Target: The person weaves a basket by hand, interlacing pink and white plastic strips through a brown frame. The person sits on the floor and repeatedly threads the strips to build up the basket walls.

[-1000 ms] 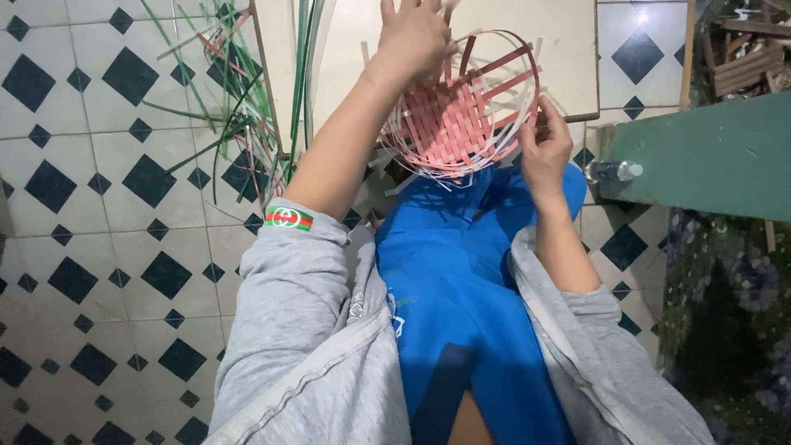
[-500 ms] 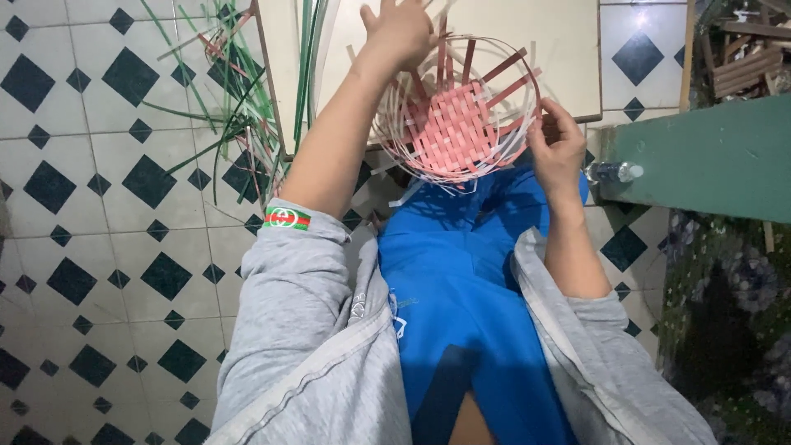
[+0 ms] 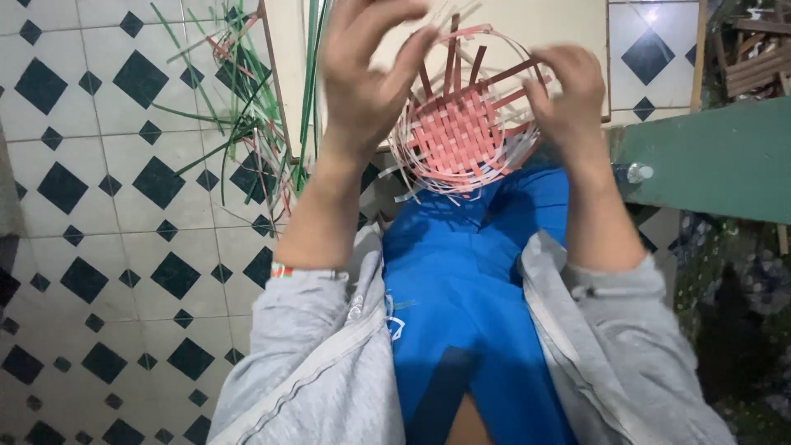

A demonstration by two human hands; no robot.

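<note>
Lifted higher and closer than a moment ago: half-woven pink basket (image 3: 465, 132), now up between both hands above the blue lap (image 3: 470, 280). Left hand (image 3: 362, 74) at the basket's left rim, fingers loosely curled, thumb and forefinger nearing a strip; actual pinch hard to tell. Right hand (image 3: 568, 95) closed on the right rim, fingers wrapped over the edge. Loose red uprights fanning from the woven base. Green strips (image 3: 239, 115) scattered on the tiled floor (image 3: 99, 206) to the left.

Home craft corner: diamond-tiled floor (image 3: 124, 206), loose weaving strips (image 3: 247, 107)
</note>
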